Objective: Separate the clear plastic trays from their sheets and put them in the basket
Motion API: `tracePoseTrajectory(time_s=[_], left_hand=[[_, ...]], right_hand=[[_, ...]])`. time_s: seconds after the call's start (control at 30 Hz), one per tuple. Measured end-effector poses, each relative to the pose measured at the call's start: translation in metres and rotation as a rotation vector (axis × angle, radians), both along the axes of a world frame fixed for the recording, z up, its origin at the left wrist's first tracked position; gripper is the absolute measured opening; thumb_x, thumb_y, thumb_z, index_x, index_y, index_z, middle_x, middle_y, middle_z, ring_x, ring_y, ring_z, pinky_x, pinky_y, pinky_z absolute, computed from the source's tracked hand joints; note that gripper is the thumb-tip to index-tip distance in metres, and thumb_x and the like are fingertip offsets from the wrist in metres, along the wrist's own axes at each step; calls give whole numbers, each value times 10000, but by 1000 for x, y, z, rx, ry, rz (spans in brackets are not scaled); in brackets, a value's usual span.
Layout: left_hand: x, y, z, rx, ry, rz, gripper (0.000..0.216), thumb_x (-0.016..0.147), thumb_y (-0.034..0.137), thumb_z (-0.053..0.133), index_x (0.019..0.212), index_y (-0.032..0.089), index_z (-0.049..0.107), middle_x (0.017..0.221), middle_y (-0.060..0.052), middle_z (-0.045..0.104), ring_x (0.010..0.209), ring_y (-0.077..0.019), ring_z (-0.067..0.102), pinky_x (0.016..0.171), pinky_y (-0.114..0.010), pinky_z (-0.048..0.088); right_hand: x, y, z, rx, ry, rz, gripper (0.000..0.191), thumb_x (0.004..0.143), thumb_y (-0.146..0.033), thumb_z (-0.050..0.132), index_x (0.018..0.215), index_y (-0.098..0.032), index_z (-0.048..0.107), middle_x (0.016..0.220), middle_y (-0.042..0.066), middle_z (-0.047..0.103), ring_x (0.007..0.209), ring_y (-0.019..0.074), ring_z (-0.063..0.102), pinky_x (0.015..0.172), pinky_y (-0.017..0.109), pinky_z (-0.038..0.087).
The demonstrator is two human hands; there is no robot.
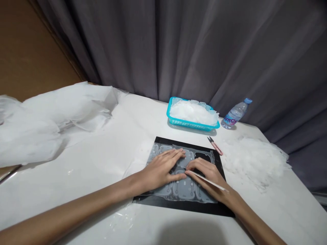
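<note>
A translucent sheet (pixel 185 192) of moulded, rounded shapes lies on a black board (pixel 184 206). Toward its far right corner, one dark gap (pixel 203 157) shows the board through the sheet. My left hand (pixel 163 168) rests on the sheet's left and middle part, palm down, with fingers stretched out. Over the right part, my right hand (pixel 208 175) has its fingers bent and closed around a thin white stick-like tool (pixel 208 181). The tool's tip is at the sheet near my left thumb; whether it touches cannot be made out.
Behind the board stands a turquoise basket (pixel 192 126) heaped with white translucent pieces (pixel 190 111), beside a water bottle (pixel 234 114). Pink-handled thread snips (pixel 215 146) lie at the board's far right corner. A pile of clear scraps (pixel 255 163) sits right, white plastic sheeting (pixel 63 119) left.
</note>
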State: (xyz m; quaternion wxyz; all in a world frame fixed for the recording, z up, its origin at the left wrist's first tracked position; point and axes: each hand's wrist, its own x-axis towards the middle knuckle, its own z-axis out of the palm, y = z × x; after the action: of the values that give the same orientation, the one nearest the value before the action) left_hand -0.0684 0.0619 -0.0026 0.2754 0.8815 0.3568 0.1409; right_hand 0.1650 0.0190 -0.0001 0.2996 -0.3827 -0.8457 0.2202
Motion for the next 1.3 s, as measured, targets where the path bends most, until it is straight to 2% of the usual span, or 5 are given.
tracePoseTrajectory(time_s=[0.13,0.37,0.77,1.03,1.3], left_hand=[[-1,-1,1,-64,-21,12,750,932,695,571,1511,241,422,1609,-133,432,1484,-382,383,1192,-551,358],[-3,-2,2,-71,-37,14,744,930,681,586,1522,273,391,1617,-128,417,1490,-390,367,1183,-585,348],[-3,-2,1,-50,-54,10,734,931,679,588,1505,254,420,1602,-138,439,1486,-382,383,1189,-571,346],[-3,-2,-2,-37,-18,5,764,931,720,543,1520,255,398,1623,-135,407,1495,-376,367,1191,-567,343],[-4,-3,-9,-22,-31,9,794,931,732,530,1530,229,398,1618,-148,415,1510,-379,341,1215,-558,314]], right_hand=[[7,-3,9,57,-101,15,120,1061,-216,497,1028,-214,612,965,70,709,905,213,668,842,357,537],[19,-12,22,-163,-3,-77,135,1056,-306,531,1034,-240,647,1008,49,707,938,202,696,850,311,554],[7,-5,5,75,-40,18,71,1043,-234,557,1046,-226,628,952,63,708,906,209,662,835,353,551],[6,-5,10,43,-58,4,74,1051,-245,544,1034,-232,616,951,58,696,922,204,668,842,338,556],[2,0,-3,298,-242,18,135,1053,-225,530,1002,-215,655,916,67,731,820,196,702,759,312,576]])
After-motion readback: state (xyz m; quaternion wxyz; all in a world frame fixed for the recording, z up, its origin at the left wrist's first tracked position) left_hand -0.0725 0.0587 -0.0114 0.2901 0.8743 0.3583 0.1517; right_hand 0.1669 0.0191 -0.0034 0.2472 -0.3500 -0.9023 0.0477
